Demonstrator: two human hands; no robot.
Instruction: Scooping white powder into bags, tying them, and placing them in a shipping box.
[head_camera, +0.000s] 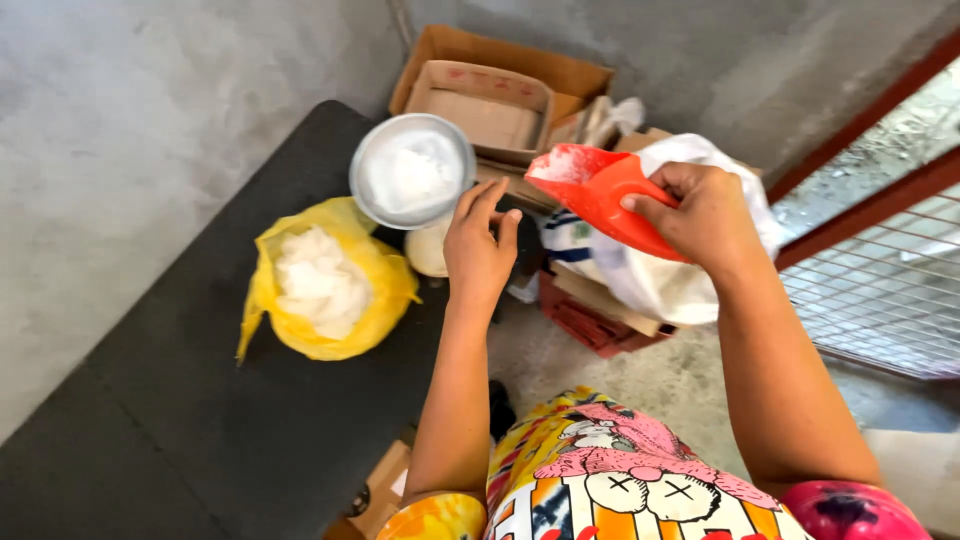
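The right hand (705, 215) is closed around a red scoop (600, 195) dusted with white powder, held above a white sack (670, 280) off the bench's edge. The left hand (480, 245) is loosely open, its fingertips at the rim of a metal bowl (412, 170) of powder near the bench's (200, 400) far edge. A yellow bag (320, 280) lies just left.

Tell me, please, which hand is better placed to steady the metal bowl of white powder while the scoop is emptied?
Probably the left. The left hand is free, its fingertips already at the rim of the metal bowl. The right hand grips the red scoop, which sits beside the bowl, over the white sack.
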